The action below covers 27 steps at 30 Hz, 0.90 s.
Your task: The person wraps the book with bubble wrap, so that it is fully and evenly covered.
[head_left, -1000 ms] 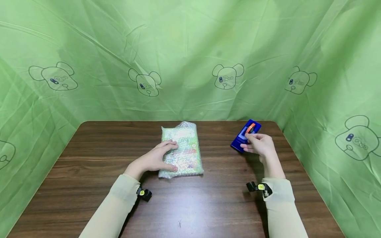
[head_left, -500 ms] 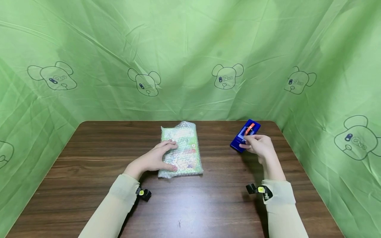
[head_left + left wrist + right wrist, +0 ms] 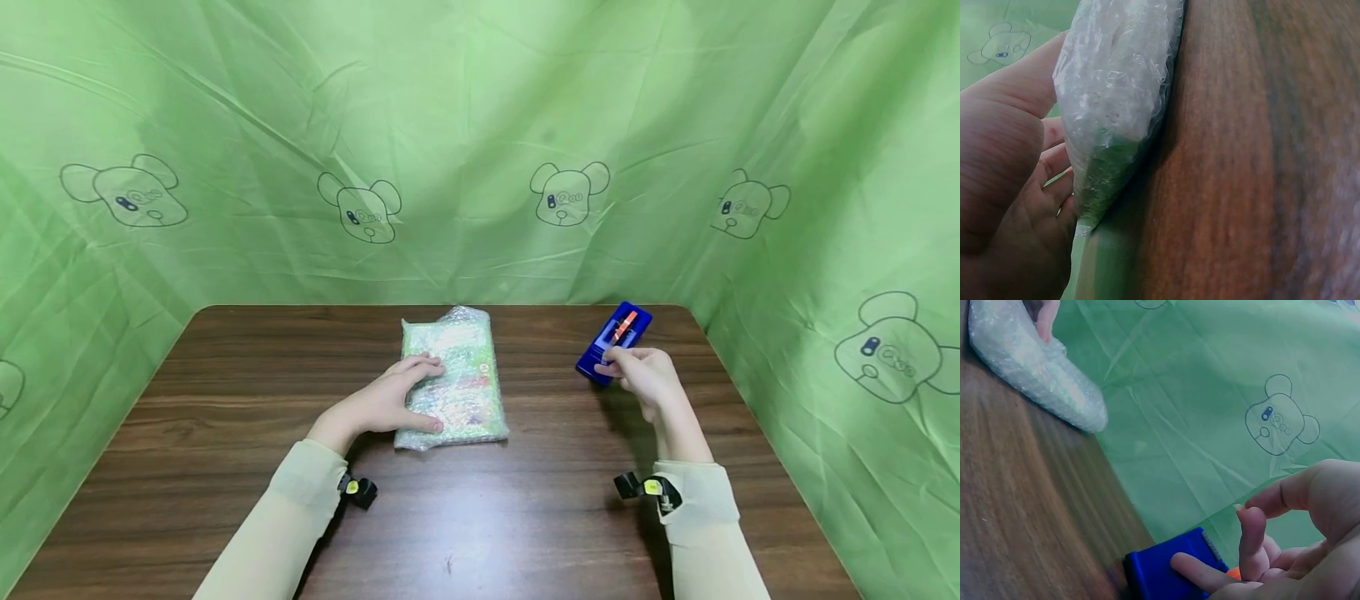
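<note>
A flat bubble-wrapped package [image 3: 457,383] with green and coloured print lies on the table. My left hand [image 3: 382,402] rests on its left side, thumb and fingers spread. In the left wrist view, that hand is beside the package's clear wrapped edge [image 3: 1116,94]. Near the table's back right is a blue tape dispenser [image 3: 628,319] with an orange roll core. Above its near end, my right hand [image 3: 645,375] pinches thumb and forefinger together, seemingly on the tape's end, which hardly shows. In the right wrist view, another finger touches the blue side [image 3: 1157,565], near a serrated edge.
The dark wooden table [image 3: 480,517] ends at a green fabric backdrop [image 3: 465,167] printed with bear heads. Fabric also hangs at both sides. Each wrist wears a black camera strap [image 3: 648,486].
My right hand has slid down along the dispenser towards me, away from the orange core, which shows more. My left hand stays on the package. The head view has shifted slightly.
</note>
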Tool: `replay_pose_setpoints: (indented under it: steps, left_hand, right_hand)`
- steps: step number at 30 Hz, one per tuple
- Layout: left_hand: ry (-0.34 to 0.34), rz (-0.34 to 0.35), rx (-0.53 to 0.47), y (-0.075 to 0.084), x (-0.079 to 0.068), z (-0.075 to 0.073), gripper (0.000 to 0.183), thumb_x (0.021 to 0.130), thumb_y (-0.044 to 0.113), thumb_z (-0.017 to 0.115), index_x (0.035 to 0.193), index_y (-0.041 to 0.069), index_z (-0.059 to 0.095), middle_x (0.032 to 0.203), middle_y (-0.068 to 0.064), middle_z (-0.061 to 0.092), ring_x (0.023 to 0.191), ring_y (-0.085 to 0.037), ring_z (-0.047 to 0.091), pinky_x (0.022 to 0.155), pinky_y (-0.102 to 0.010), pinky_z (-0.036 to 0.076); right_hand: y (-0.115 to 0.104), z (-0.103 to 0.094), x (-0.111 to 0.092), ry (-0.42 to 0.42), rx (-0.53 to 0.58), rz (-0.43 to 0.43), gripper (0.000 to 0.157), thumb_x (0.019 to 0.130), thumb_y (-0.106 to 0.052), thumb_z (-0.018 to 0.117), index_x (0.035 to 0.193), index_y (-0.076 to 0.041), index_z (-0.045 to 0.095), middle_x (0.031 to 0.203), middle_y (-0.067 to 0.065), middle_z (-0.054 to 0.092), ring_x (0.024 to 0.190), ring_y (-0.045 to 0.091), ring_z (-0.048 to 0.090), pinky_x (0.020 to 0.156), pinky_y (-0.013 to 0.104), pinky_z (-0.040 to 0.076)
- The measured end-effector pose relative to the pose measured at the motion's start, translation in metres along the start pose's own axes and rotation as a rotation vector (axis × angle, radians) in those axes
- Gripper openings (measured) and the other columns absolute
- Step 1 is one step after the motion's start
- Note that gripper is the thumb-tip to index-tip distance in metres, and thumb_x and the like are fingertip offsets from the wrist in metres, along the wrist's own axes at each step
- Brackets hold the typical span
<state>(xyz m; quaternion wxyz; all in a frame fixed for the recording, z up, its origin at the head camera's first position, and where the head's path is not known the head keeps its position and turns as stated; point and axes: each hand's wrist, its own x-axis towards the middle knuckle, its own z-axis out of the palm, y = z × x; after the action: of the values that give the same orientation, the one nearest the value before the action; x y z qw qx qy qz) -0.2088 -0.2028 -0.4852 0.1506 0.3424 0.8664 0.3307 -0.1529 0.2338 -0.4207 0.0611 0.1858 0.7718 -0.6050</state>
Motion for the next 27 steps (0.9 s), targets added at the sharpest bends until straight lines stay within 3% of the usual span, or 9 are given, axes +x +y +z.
replay_pose_setpoints:
  steps: [3,6,9,12,14,17,27]
  left_hand:
    - [-0.002,-0.004,0.007,-0.002,0.0,0.0,0.097,0.087,0.057,0.09,0.163,0.012,0.051,0.176,-0.01,0.035,0.167,-0.034,0.018,0.131,-0.063,0.024]
    - [-0.011,-0.009,0.001,-0.002,0.0,0.0,0.097,0.087,0.057,0.09,0.163,0.013,0.05,0.176,-0.009,0.033,0.167,-0.034,0.018,0.131,-0.062,0.023]
    - [-0.014,-0.012,-0.011,-0.002,0.0,0.001,0.096,0.087,0.057,0.09,0.163,0.012,0.05,0.176,-0.009,0.033,0.167,-0.034,0.017,0.132,-0.062,0.023]
    - [-0.013,-0.009,-0.015,-0.001,-0.001,0.0,0.096,0.088,0.057,0.09,0.163,0.011,0.051,0.176,-0.01,0.033,0.167,-0.035,0.017,0.131,-0.063,0.023]
    - [-0.012,-0.006,-0.014,0.0,-0.001,0.0,0.095,0.088,0.056,0.09,0.163,0.011,0.051,0.176,-0.01,0.033,0.167,-0.036,0.017,0.131,-0.064,0.023]
    - [-0.011,-0.004,-0.01,0.001,-0.001,0.0,0.095,0.089,0.056,0.089,0.162,0.011,0.051,0.176,-0.01,0.033,0.167,-0.036,0.017,0.131,-0.064,0.022]
    - [-0.003,-0.002,-0.009,0.002,-0.001,-0.001,0.095,0.087,0.054,0.091,0.162,0.011,0.051,0.175,-0.012,0.035,0.167,-0.036,0.018,0.132,-0.063,0.02]
  right_hand:
    - [0.003,0.002,0.0,0.004,-0.017,-0.002,0.039,0.109,-0.024,0.062,0.127,0.009,0.071,0.108,0.01,0.083,0.096,0.007,0.077,0.089,0.027,0.055]
    - [0.008,0.002,0.002,-0.001,-0.02,0.001,0.034,0.109,-0.025,0.065,0.119,0.006,0.074,0.093,0.002,0.083,0.074,-0.001,0.066,0.069,0.021,0.048]
    - [0.014,0.003,0.005,-0.036,-0.015,0.005,0.035,0.11,-0.028,0.065,0.117,0.005,0.074,0.084,-0.003,0.079,0.073,0.001,0.07,0.077,0.022,0.056]
    - [0.019,0.003,0.008,-0.06,-0.002,0.008,0.039,0.112,-0.029,0.063,0.122,0.008,0.072,0.082,-0.003,0.078,0.093,0.012,0.081,0.097,0.034,0.061]
    - [0.023,0.002,0.009,-0.071,-0.004,0.011,0.042,0.113,-0.03,0.062,0.124,0.01,0.072,0.081,-0.002,0.078,0.095,0.017,0.082,0.104,0.041,0.06]
    - [0.026,0.0,0.01,-0.082,0.005,0.017,0.045,0.113,-0.03,0.062,0.126,0.012,0.07,0.081,0.001,0.079,0.092,0.018,0.083,0.104,0.043,0.061]
    - [0.028,-0.002,0.012,-0.106,0.006,-0.002,0.047,0.11,-0.026,0.069,0.131,0.016,0.068,0.083,0.002,0.081,0.087,0.017,0.082,0.092,0.032,0.065]
